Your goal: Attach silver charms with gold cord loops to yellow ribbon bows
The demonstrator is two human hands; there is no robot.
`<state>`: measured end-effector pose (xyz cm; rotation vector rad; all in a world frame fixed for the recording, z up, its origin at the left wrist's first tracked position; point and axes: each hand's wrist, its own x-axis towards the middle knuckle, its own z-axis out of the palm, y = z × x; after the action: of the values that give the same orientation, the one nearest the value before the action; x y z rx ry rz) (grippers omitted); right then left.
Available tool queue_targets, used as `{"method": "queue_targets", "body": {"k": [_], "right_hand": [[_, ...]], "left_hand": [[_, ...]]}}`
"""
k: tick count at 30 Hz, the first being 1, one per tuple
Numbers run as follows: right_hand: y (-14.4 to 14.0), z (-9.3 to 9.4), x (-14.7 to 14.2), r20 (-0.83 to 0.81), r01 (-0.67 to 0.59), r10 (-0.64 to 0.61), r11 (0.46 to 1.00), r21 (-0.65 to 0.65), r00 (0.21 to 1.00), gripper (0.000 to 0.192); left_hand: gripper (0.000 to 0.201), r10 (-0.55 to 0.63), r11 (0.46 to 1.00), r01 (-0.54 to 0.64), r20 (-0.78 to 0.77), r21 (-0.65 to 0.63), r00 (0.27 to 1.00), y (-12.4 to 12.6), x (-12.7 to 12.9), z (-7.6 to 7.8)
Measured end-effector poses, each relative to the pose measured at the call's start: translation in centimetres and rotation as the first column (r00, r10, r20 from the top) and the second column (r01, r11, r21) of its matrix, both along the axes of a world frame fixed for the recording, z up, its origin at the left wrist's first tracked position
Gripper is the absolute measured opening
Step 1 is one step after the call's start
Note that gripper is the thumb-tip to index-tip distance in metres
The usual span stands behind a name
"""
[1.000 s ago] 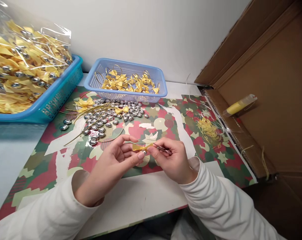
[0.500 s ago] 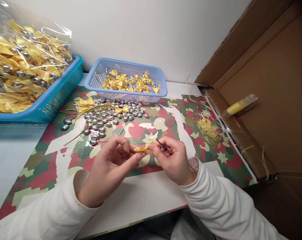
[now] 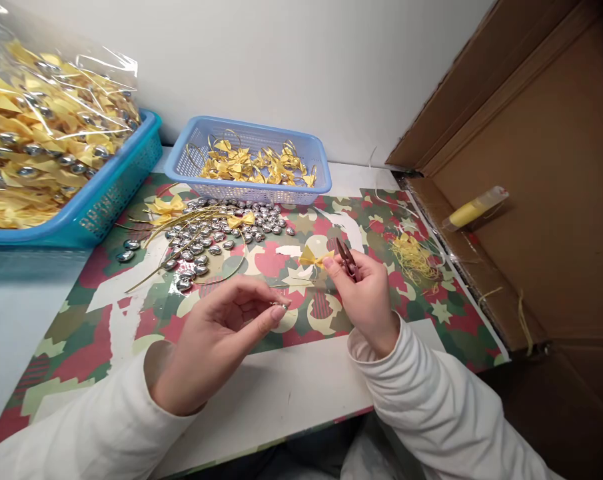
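A single head-worn view looks from the wearer's own eye height, facing forward and angled down across the patterned table. Nearest the lens, white sleeves enter from the lower left and lower right, leading to the left hand and right hand, both close by, around the middle. At the bottom edge, the view catches the table's near side and a bit of lap. Farther off, it reaches a smaller blue basket and a pale wall. The left edge crops a larger basket; brown cardboard fills the right.
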<state>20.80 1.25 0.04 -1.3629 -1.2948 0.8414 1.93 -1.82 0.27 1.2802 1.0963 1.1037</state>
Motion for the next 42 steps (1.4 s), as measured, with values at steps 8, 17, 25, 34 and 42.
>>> {"method": "queue_targets", "body": {"k": [8,17,25,34,42], "right_hand": [[-0.3,-0.2,-0.4,-0.12,-0.107,0.094,0.987,-0.116,0.988,0.031],[-1.5,-0.8,-1.3,-0.095,-0.235,0.231,0.971,-0.036,0.968,0.027],[-1.9,-1.8,-0.6,0.384,-0.377,0.207,0.813,0.444,0.9,0.02],[-1.3,-1.3,0.2,0.573,-0.526,0.153,0.633,0.569,0.805,0.032],[-1.3,-1.2,0.1,0.575,-0.539,0.167,0.62,0.57,0.801,0.03]], "left_hand": [[0.009,0.189,0.936,0.071,-0.663,0.344,0.724,1.6,-1.9,-1.5],[0.011,-0.009,0.941,0.166,-0.47,0.293,0.882,0.8,-0.9,0.1],[0.021,-0.021,0.997,0.039,-0.25,0.067,0.968,0.6,-0.8,-0.1],[0.009,0.059,0.949,0.029,-0.27,0.313,0.961,0.8,-1.4,0.4],[0.01,0.028,0.859,0.206,-0.444,0.469,0.896,0.9,-1.3,0.9]]}}
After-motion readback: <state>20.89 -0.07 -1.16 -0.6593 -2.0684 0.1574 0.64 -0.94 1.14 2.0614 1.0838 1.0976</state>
